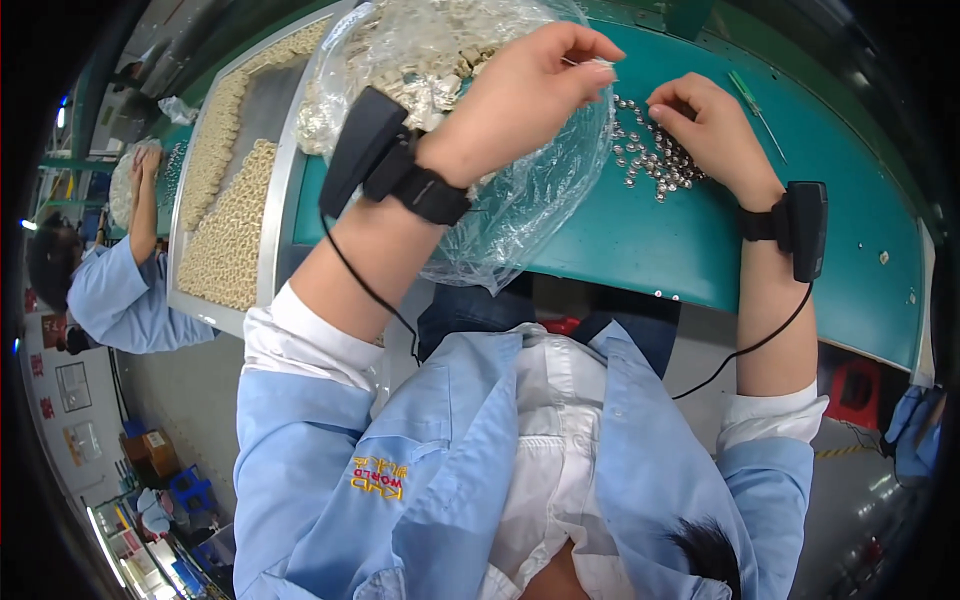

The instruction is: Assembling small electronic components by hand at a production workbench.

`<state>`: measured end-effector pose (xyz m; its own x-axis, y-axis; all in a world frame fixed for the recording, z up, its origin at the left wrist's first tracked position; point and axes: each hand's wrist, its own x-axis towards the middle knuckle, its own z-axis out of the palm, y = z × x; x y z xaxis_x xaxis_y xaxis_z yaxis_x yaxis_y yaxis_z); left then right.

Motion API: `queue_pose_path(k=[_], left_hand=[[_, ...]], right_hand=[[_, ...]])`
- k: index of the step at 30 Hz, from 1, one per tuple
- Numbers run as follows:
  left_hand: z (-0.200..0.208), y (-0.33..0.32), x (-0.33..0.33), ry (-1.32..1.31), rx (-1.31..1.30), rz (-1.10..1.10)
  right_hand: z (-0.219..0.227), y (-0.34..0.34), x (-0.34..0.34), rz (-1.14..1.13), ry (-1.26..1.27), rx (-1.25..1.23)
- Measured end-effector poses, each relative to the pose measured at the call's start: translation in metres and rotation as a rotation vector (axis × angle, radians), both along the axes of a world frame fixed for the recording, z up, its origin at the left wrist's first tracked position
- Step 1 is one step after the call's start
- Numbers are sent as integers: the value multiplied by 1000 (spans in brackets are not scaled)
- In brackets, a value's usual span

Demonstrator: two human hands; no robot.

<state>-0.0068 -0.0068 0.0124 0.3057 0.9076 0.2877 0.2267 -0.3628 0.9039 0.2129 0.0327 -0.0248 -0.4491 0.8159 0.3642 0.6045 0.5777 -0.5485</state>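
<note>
My left hand (545, 85) is raised over the right side of a clear plastic bag (535, 215). Its thumb and fingers are pinched on a small, thin, pale thing, too small to name. Inside the bag lie many small cream-coloured plastic parts (425, 95), partly hidden by the left wrist. To the right, my right hand (708, 130) hovers at the edge of a loose pile of small, shiny round metal pieces (650, 165). Its fingers are curled, with thumb and forefinger close together; whatever they hold is hidden.
A green-handled screwdriver (748, 98) lies beyond my right hand on the green table (840, 240). Left of the bag stands a metal-framed tray (283, 190) with rows of cream parts. Further left, another person (125, 285) works. Wired black devices are strapped to both my wrists.
</note>
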Motion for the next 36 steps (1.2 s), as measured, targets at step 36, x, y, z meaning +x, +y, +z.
queue_pose_path(k=[36], left_hand=[[-16, 9, 17, -541, -510, -276]], right_hand=[[22, -28, -14, 25, -382, 175]])
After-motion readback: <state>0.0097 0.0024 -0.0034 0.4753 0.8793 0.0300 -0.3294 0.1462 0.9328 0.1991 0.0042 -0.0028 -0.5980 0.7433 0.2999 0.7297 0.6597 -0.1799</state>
